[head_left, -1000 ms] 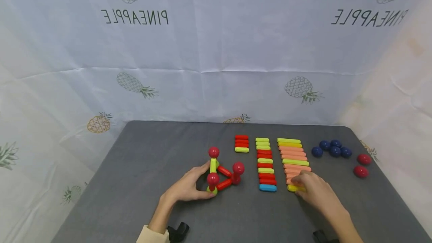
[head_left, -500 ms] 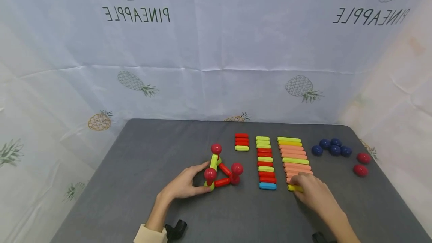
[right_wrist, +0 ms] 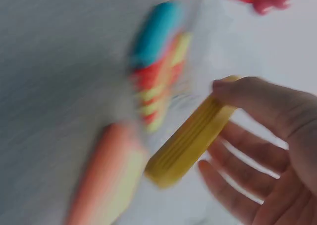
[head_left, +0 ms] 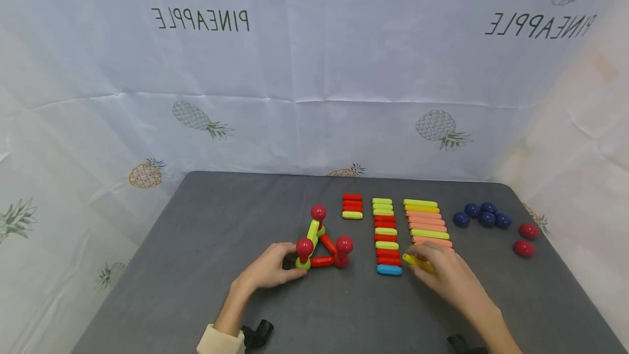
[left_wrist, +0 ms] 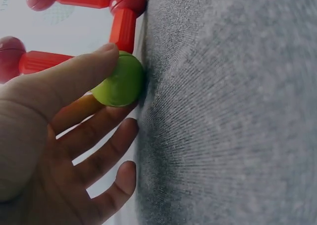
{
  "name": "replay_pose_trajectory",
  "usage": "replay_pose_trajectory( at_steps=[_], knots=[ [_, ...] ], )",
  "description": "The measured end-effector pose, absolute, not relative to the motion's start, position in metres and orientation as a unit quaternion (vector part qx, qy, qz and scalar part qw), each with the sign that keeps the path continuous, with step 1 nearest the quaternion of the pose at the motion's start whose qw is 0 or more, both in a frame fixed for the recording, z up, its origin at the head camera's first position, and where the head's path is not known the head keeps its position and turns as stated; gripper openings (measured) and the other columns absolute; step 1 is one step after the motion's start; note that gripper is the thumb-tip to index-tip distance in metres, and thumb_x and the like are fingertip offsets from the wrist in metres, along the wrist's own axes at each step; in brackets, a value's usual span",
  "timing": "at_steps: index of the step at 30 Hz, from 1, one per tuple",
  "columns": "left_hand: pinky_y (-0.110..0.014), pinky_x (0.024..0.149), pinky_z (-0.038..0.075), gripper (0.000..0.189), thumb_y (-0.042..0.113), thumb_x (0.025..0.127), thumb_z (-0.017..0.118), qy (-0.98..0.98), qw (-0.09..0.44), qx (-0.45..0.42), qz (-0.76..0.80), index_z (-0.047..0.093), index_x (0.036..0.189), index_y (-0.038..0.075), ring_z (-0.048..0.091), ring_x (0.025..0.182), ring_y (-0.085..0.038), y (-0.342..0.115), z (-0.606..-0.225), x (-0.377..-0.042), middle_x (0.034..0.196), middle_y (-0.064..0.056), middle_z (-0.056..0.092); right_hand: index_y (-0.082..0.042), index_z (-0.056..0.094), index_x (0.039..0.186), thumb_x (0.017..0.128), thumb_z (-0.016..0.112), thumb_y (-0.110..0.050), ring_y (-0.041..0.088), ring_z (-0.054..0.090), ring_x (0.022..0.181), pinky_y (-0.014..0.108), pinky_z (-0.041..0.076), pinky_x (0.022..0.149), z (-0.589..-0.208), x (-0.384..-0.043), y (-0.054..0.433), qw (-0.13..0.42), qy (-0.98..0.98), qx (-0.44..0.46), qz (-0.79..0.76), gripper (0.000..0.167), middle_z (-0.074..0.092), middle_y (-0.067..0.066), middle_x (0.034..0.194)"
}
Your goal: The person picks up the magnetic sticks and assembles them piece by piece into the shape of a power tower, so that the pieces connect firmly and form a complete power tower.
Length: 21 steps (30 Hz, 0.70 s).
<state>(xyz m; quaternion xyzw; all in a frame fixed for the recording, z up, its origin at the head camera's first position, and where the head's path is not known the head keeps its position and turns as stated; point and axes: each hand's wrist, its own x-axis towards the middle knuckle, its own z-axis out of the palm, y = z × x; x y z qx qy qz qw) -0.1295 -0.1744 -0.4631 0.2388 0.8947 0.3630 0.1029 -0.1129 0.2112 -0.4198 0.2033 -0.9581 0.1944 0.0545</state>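
Observation:
My left hand holds a ball-and-rod model by its near-left corner. In the left wrist view the thumb lies on a green ball, with the other fingers behind it. The model has a triangular base of red rods and a lime rod, with red balls standing above its corners. My right hand pinches a yellow rod between thumb and fingers, raised off the table at the near end of the right-hand row of rods.
A middle row of red and lime rods ends in a blue rod. A short stack of rods lies behind the model. Blue balls and two red balls sit on the right of the grey table.
My right hand has lifted the yellow rod from the near end of its row and moved it slightly left. The left hand has turned the model a little.

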Motion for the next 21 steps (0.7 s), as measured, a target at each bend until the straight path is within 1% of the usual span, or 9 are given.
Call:
replay_pose_trajectory(
  at_steps=[2, 5, 7, 8, 10, 13, 16, 17, 21],
  knots=[
    [-0.030, 0.088, 0.057, 0.028, 0.022, 0.088, 0.081, 0.893, 0.104, 0.237, 0.369, 0.073, 0.113, 0.011, 0.068, 0.096, -0.012, -0.175, -0.463, -0.130, 0.103, 0.002, 0.073, -0.016, 0.076, 0.101, 0.076, 0.088, -0.006, 0.002, 0.060, 0.077, 0.024, 0.056, 0.067, -0.408, -0.110, 0.196, 0.096, -0.936, 0.240, 0.241, 0.030, 0.071, -0.010, 0.090],
    [-0.026, 0.084, 0.056, 0.026, 0.022, 0.088, 0.081, 0.890, 0.098, 0.241, 0.374, 0.073, 0.111, 0.011, 0.067, 0.092, -0.010, -0.175, -0.463, -0.130, 0.099, 0.002, 0.072, -0.018, 0.075, 0.101, 0.072, 0.090, -0.005, 0.000, 0.059, 0.074, 0.017, 0.052, 0.066, -0.395, -0.106, 0.171, 0.153, -0.892, 0.296, 0.305, 0.035, 0.072, -0.013, 0.090],
    [-0.027, 0.083, 0.055, 0.033, 0.023, 0.087, 0.082, 0.891, 0.080, 0.236, 0.379, 0.071, 0.116, 0.012, 0.065, 0.092, -0.012, -0.175, -0.462, -0.129, 0.103, 0.002, 0.071, -0.019, 0.075, 0.101, 0.070, 0.091, -0.003, 0.000, 0.057, 0.073, 0.014, 0.050, 0.066, -0.390, -0.103, 0.153, 0.177, -0.862, 0.328, 0.343, 0.039, 0.071, -0.013, 0.088],
    [-0.028, 0.084, 0.055, 0.038, 0.025, 0.086, 0.083, 0.893, 0.066, 0.231, 0.381, 0.070, 0.119, 0.013, 0.064, 0.093, -0.013, -0.174, -0.462, -0.128, 0.106, 0.002, 0.071, -0.020, 0.075, 0.102, 0.070, 0.091, -0.003, 0.001, 0.059, 0.073, 0.013, 0.050, 0.067, -0.389, -0.102, 0.145, 0.185, -0.848, 0.342, 0.360, 0.040, 0.072, -0.012, 0.090],
    [-0.030, 0.084, 0.055, 0.048, 0.029, 0.083, 0.085, 0.896, 0.031, 0.217, 0.387, 0.066, 0.124, 0.014, 0.063, 0.097, -0.017, -0.173, -0.459, -0.126, 0.111, 0.002, 0.068, -0.020, 0.075, 0.104, 0.071, 0.090, -0.002, 0.002, 0.062, 0.075, 0.013, 0.052, 0.069, -0.388, -0.100, 0.128, 0.189, -0.829, 0.359, 0.384, 0.041, 0.074, -0.010, 0.093],
    [-0.035, 0.082, 0.054, 0.060, 0.030, 0.078, 0.089, 0.891, -0.028, 0.208, 0.402, 0.062, 0.128, 0.011, 0.061, 0.099, -0.023, -0.172, -0.454, -0.124, 0.116, 0.001, 0.064, -0.017, 0.075, 0.104, 0.072, 0.090, -0.002, 0.005, 0.063, 0.074, 0.014, 0.054, 0.070, -0.392, -0.099, 0.107, 0.187, -0.812, 0.383, 0.399, 0.038, 0.075, -0.007, 0.092],
    [-0.038, 0.079, 0.053, 0.057, 0.026, 0.076, 0.090, 0.874, -0.071, 0.227, 0.424, 0.062, 0.124, 0.008, 0.062, 0.098, -0.026, -0.171, -0.450, -0.124, 0.114, 0.001, 0.064, -0.015, 0.075, 0.103, 0.075, 0.089, -0.005, 0.005, 0.063, 0.071, 0.013, 0.054, 0.069, -0.400, -0.101, 0.092, 0.176, -0.816, 0.388, 0.391, 0.032, 0.075, -0.005, 0.090],
    [-0.038, 0.078, 0.053, 0.056, 0.025, 0.076, 0.089, 0.868, -0.079, 0.237, 0.429, 0.063, 0.123, 0.008, 0.062, 0.097, -0.026, -0.171, -0.448, -0.124, 0.113, 0.002, 0.065, -0.014, 0.075, 0.103, 0.076, 0.089, -0.007, 0.004, 0.062, 0.070, 0.014, 0.054, 0.068, -0.404, -0.101, 0.088, 0.170, -0.819, 0.385, 0.390, 0.031, 0.075, -0.005, 0.089],
    [-0.037, 0.076, 0.052, 0.044, 0.024, 0.080, 0.087, 0.849, -0.085, 0.266, 0.449, 0.067, 0.118, 0.016, 0.062, 0.092, -0.024, -0.170, -0.444, -0.124, 0.109, 0.003, 0.068, -0.012, 0.077, 0.102, 0.078, 0.088, -0.010, 0.000, 0.060, 0.066, 0.016, 0.055, 0.064, -0.415, -0.102, 0.076, 0.153, -0.834, 0.367, 0.382, 0.027, 0.076, -0.003, 0.087]
  ],
)
